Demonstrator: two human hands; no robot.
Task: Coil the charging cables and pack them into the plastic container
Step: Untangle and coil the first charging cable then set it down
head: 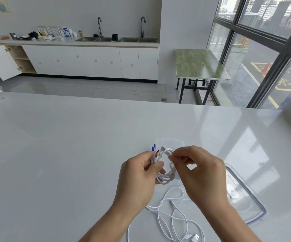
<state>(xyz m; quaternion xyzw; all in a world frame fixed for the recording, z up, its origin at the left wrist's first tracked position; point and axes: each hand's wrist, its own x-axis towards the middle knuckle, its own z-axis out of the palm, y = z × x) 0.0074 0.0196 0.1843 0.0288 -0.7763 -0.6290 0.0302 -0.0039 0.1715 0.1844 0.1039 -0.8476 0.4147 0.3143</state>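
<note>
Progress: one white charging cable [166, 177] is wound into a small coil and held above the countertop. It is not yet packed.

- The left hand [139, 175] grips the coil's 9 o'clock side, fingers curled round the loops, thumb pressed on top.
- The right hand [202, 172] pinches the cable's free end between thumb and fingertips at the coil's 1 o'clock.
- The clear plastic container [169, 142] stands open at 12 o'clock, just beyond the hands; no cable shows in its visible part.
- Its lid [246, 203] lies at 4 o'clock.
- Loose white cables [174, 217] sprawl uncoiled at 6 o'clock; how many cannot be told.

Judgement: early stage, first coil nearly complete, the rest outstanding.

Surface: glossy white countertop [71, 154]. Room: cabinets with twin sinks [106, 39] at 11 o'clock, a green table [200, 65] and windows [263, 32] at 1 o'clock.
</note>
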